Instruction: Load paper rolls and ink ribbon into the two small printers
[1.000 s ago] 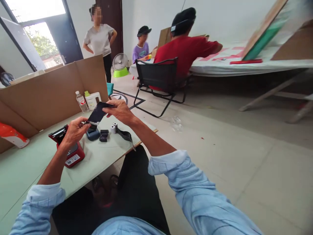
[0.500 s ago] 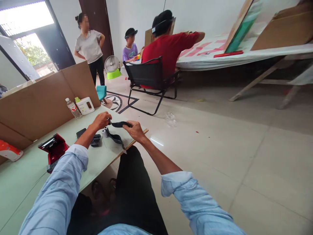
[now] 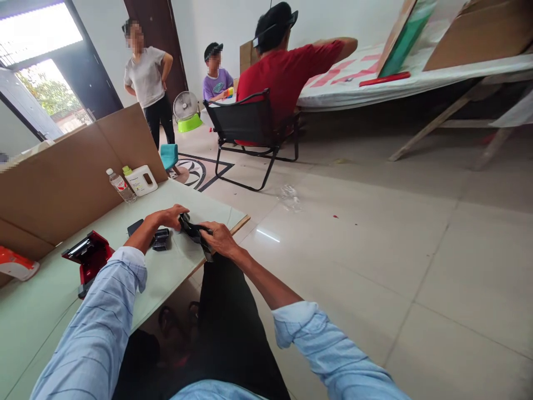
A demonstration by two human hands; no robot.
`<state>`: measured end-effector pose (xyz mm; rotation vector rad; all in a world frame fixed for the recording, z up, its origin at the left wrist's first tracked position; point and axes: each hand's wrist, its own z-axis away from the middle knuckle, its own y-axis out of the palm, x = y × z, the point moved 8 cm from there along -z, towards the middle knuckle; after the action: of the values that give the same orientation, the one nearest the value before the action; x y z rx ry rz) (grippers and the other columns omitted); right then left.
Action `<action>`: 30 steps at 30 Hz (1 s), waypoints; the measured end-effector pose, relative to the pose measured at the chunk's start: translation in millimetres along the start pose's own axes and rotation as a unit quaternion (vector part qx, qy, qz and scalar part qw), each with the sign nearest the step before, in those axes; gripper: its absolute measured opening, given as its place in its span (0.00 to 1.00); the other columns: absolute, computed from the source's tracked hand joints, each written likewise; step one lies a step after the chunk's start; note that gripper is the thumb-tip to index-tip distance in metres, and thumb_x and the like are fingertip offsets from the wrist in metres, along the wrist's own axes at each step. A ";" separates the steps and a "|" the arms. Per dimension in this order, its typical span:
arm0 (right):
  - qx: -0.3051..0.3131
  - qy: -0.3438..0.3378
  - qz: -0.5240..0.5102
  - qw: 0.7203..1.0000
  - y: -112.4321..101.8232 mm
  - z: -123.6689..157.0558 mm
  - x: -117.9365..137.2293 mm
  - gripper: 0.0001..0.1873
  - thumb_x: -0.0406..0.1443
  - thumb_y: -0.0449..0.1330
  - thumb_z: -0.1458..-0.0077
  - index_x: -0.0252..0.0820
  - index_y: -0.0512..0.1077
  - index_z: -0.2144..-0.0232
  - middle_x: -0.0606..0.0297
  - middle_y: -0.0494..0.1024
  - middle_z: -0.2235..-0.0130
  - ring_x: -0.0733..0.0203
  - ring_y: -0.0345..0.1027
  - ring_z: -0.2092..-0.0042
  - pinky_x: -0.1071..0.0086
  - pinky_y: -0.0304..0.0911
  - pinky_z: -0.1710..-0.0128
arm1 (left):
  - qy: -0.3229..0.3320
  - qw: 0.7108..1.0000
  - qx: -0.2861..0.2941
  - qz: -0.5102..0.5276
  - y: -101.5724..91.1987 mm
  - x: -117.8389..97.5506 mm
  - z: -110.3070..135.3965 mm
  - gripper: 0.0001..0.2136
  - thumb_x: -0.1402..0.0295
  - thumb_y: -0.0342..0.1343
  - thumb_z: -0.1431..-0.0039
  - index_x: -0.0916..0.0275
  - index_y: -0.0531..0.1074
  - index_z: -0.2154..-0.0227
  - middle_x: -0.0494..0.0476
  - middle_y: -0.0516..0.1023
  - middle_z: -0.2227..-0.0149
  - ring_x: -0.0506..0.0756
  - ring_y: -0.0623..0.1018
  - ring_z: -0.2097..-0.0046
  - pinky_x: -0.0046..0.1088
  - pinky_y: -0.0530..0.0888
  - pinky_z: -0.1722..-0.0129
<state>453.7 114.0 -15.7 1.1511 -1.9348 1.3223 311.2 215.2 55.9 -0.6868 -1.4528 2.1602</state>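
Both my hands rest low on the pale green table [image 3: 37, 311] near its right end. My right hand [image 3: 219, 238] is closed on a black strap [image 3: 192, 230] that lies across the table edge. The fingers of my left hand [image 3: 169, 215] curl over the strap's far end. Just left of my left hand lie a small black part [image 3: 160, 239] and a dark flat device [image 3: 135, 226]. A red device with its lid open [image 3: 88, 259] stands further left on the table.
A cardboard screen [image 3: 70, 178] backs the table, with a water bottle [image 3: 119, 186] and a white jug [image 3: 140, 179] in front of it. A person in red sits on a black folding chair [image 3: 250, 130]; two other people stay beyond. Tiled floor lies to the right.
One second ago both hands held a dark flat device above the table. Half a second ago they held the black strap stretched between them. Now they have lowered it onto the table.
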 end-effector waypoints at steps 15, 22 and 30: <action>0.027 -0.041 0.006 0.999 -1.2 22.3 10.0 0.14 0.34 0.57 0.36 0.45 0.83 0.56 0.60 0.84 0.61 0.55 0.76 0.58 0.65 0.68 0.53 | 0.013 0.994 -0.103 -0.019 22.0 -20.2 44.4 0.29 0.80 0.59 0.52 0.55 0.77 0.45 0.61 0.72 0.45 0.61 0.80 0.50 0.37 0.77 0.48; 0.023 -0.051 -0.029 0.998 -9.4 35.3 14.2 0.17 0.37 0.58 0.35 0.43 0.81 0.48 0.55 0.85 0.54 0.51 0.77 0.52 0.58 0.70 0.47 | -0.061 0.981 -0.180 -0.029 21.3 -16.3 64.0 0.39 0.78 0.58 0.50 0.58 0.61 0.32 0.66 0.73 0.43 0.65 0.78 0.45 0.41 0.74 0.45; 0.009 -0.053 -0.051 0.997 -14.3 42.9 16.8 0.24 0.42 0.59 0.35 0.40 0.75 0.41 0.51 0.82 0.46 0.48 0.76 0.45 0.52 0.70 0.41 | -0.136 0.968 -0.211 -0.021 23.8 -11.1 81.9 0.24 0.77 0.57 0.45 0.56 0.65 0.46 0.60 0.81 0.59 0.65 0.80 0.53 0.38 0.73 0.54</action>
<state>459.4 66.3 -12.1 1.3360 -1.9141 1.2499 266.7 141.8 61.9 -0.4999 -2.0879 1.9875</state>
